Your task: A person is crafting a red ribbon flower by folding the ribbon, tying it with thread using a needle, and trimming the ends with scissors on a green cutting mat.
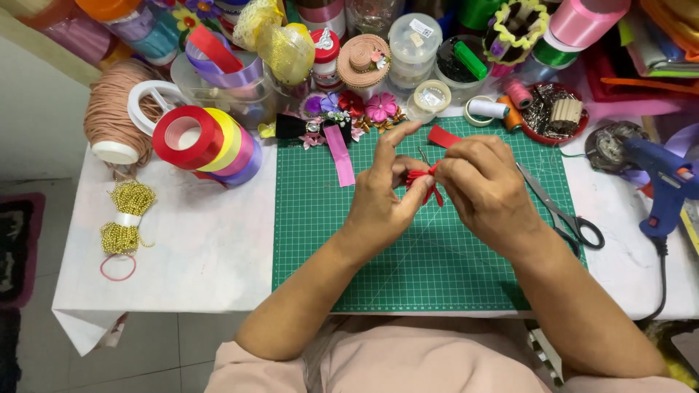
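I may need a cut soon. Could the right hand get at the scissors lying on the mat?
Probably yes. The scissors lie uncovered just beside the right hand, with nothing between them. But that hand is pinching the red ribbon piece along with the left hand.

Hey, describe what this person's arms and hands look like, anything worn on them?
Both forearms are bare. The left hand and right hand wear no gloves, and no rings, watch or bracelets show. Pale pink sleeves appear only near the upper arms, at the bottom edge.

A white-covered table (pixel 196 247) fills most of the view under even, bright light. Pale grey floor tiles (pixel 109 367) show below its near edge, a dark rug (pixel 16 247) lies at the left, and a plain light wall (pixel 33 124) rises beyond it.
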